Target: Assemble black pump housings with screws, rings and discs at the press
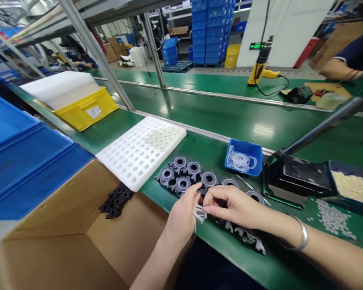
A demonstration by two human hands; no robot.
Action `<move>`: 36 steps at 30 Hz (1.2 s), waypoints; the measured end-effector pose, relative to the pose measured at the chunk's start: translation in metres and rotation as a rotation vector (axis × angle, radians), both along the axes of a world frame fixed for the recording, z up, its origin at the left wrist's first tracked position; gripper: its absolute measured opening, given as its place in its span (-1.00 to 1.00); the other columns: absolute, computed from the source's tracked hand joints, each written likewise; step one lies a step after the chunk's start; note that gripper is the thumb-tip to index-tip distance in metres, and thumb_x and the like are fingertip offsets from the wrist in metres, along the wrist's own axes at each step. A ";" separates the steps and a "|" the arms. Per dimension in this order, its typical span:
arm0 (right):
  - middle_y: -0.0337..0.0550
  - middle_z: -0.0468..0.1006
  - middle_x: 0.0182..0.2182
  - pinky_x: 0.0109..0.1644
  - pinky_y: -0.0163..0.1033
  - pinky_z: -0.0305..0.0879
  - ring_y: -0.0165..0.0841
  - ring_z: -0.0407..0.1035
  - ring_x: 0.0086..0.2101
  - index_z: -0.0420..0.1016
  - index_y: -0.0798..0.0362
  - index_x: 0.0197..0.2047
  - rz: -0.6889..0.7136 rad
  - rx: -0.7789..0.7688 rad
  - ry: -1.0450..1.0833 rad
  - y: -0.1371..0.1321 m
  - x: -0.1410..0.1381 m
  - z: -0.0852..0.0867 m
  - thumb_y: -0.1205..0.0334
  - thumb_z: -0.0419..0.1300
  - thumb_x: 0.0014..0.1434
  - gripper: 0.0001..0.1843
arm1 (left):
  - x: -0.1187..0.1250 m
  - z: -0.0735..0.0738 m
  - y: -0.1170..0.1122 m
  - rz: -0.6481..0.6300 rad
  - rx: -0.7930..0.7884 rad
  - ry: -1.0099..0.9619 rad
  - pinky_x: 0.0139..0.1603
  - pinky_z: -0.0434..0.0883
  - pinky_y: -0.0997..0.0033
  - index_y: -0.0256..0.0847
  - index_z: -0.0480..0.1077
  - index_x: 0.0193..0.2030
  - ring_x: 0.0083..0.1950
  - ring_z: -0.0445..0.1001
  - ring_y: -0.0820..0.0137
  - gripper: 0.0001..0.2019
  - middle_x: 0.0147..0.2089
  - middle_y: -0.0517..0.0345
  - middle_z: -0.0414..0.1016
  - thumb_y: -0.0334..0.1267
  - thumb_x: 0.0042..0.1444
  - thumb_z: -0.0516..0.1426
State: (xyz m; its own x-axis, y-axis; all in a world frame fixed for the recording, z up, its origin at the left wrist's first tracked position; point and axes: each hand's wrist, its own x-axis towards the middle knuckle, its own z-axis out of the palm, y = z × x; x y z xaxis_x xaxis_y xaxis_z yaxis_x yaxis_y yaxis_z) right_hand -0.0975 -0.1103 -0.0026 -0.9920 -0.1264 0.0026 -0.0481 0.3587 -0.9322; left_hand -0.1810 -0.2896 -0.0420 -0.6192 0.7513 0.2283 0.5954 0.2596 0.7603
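Observation:
My left hand (181, 215) is closed around a small bunch of white rubber rings (200, 215). Thumb and forefinger of my right hand (234, 205) pinch together at the upper edge of that bunch. Both hands hover over rows of black round housings (183, 184) with hollow centres, several with a pale ring around the middle. Some of the housings are hidden beneath my hands. More white rings (240, 160) lie in a small blue bin (259, 166) behind my right hand. A thin metal tool like tweezers (245, 182) lies by the bin.
A white foam tray (117, 159) with round holes lies to the left, partly filled with pale rings. In front is an open cardboard box (54, 205) with black parts inside. Small metal pieces (334, 217) and a black fixture (305, 173) are at right. Another person's arm (339, 68) is across the line.

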 end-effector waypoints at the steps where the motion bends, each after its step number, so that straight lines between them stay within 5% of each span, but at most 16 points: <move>1: -0.29 0.42 -0.46 -0.33 -0.37 0.18 -0.49 0.24 -0.45 0.44 0.10 -0.34 0.015 -0.016 -0.030 -0.001 -0.005 0.002 0.16 0.20 0.31 -0.77 | -0.002 0.001 -0.005 -0.007 0.006 -0.054 -0.25 0.50 0.41 -0.21 0.25 0.23 -0.29 0.55 0.39 -0.68 -0.26 0.11 0.54 -0.27 0.42 -0.09; 11: -0.34 0.32 -0.51 -0.41 -0.37 0.08 -0.50 0.12 -0.49 0.42 0.11 -0.36 0.114 -0.193 -0.225 -0.010 -0.055 0.004 -0.01 0.28 0.21 -0.66 | -0.016 -0.003 -0.040 -0.070 0.058 -0.473 -0.34 0.41 0.45 -0.16 0.25 0.24 -0.40 0.48 0.45 -0.65 -0.28 0.15 0.48 -0.15 0.43 -0.11; 16: -0.32 0.32 -0.53 -0.40 -0.35 0.11 -0.48 0.15 -0.49 0.42 0.11 -0.40 0.014 -0.082 -0.163 -0.007 -0.097 -0.005 -0.06 0.28 0.17 -0.62 | -0.032 -0.015 -0.059 0.106 0.313 -0.596 -0.35 0.46 0.41 -0.22 0.28 0.29 -0.36 0.54 0.41 -0.56 -0.19 0.03 0.49 -0.05 0.39 -0.03; 20: -0.29 0.40 -0.57 -0.40 -0.34 0.16 -0.46 0.23 -0.52 0.41 0.09 -0.47 -0.042 0.118 -0.101 -0.010 -0.137 -0.019 -0.03 0.19 0.20 -0.63 | -0.050 -0.019 -0.075 0.424 0.358 -0.409 -0.38 0.47 0.41 -0.25 0.46 0.13 -0.40 0.52 0.43 -0.63 -0.30 0.09 0.51 -0.09 0.38 0.02; 24: -0.22 0.54 -0.50 -0.37 -0.33 0.23 -0.42 0.36 -0.47 0.49 0.09 -0.43 -0.074 0.276 -0.031 -0.018 -0.162 -0.032 0.10 0.17 0.22 -0.72 | -0.061 -0.026 -0.080 0.536 0.219 -0.024 -0.11 0.55 0.29 -0.20 0.50 0.07 -0.17 0.58 0.33 -0.68 -0.15 0.03 0.57 -0.18 0.39 -0.01; 29: -0.14 0.63 -0.37 -0.27 -0.28 0.28 -0.33 0.46 -0.36 0.54 0.07 -0.37 -0.094 0.425 0.074 -0.025 -0.167 -0.040 0.21 0.18 0.23 -0.81 | -0.061 -0.039 -0.066 0.408 -0.004 0.432 0.29 0.42 0.05 -0.19 0.31 0.28 0.26 0.43 0.22 -0.63 0.24 -0.10 0.44 -0.35 0.36 -0.01; 32: -0.12 0.62 -0.35 -0.24 -0.25 0.29 -0.30 0.47 -0.33 0.53 0.06 -0.37 -0.097 0.508 0.133 -0.028 -0.166 -0.040 0.24 0.18 0.25 -0.82 | -0.060 -0.045 -0.058 0.276 -0.084 0.583 0.36 0.36 -0.01 -0.22 0.20 0.35 0.33 0.38 0.21 -0.55 0.29 -0.13 0.41 -0.41 0.34 0.02; 36: -0.11 0.61 -0.34 -0.23 -0.21 0.31 -0.26 0.46 -0.31 0.51 0.06 -0.34 -0.080 0.578 0.207 -0.028 -0.167 -0.040 0.27 0.17 0.27 -0.85 | -0.061 -0.048 -0.055 0.261 -0.151 0.663 0.34 0.40 -0.02 -0.26 0.18 0.35 0.33 0.38 0.20 -0.53 0.27 -0.15 0.43 -0.44 0.32 0.03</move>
